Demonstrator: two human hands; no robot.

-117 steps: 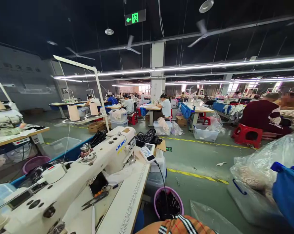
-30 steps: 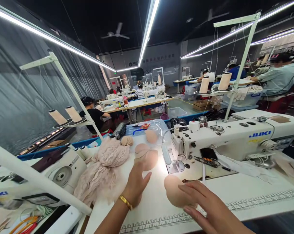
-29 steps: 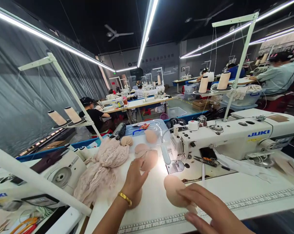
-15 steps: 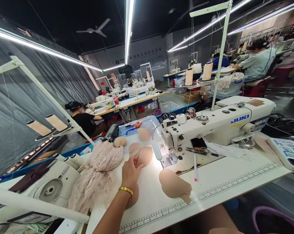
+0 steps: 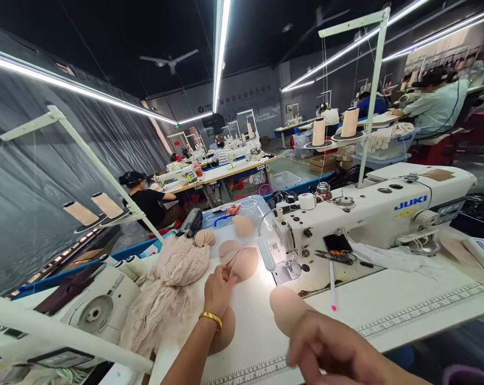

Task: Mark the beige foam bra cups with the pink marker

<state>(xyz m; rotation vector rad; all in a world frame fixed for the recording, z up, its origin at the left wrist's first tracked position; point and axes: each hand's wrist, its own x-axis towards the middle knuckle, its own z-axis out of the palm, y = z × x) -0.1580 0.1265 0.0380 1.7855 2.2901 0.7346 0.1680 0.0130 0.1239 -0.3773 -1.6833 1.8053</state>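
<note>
My left hand [image 5: 218, 289], with a gold bangle at the wrist, has its thumb and fingers pinched on the near edge of a beige cup piece [image 5: 244, 263] left of the sewing machine. Another beige piece [image 5: 225, 334] lies partly under my left wrist. My right hand [image 5: 326, 342] is at the front of the table, fingers curled and blurred. It partly covers a beige cup piece [image 5: 284, 307]; whether it touches or holds anything cannot be made out.
A white sewing machine [image 5: 370, 214] stands at the right, with scissors [image 5: 334, 256] and a white pen [image 5: 332, 283] before it. Beige lace [image 5: 181, 262] is heaped at the left. Behind are a clear bin [image 5: 258, 206] and a person in black [image 5: 146, 200].
My right hand has come into view over the front cup piece. My left hand stays at its cup piece. The whole view has shifted slightly.
</note>
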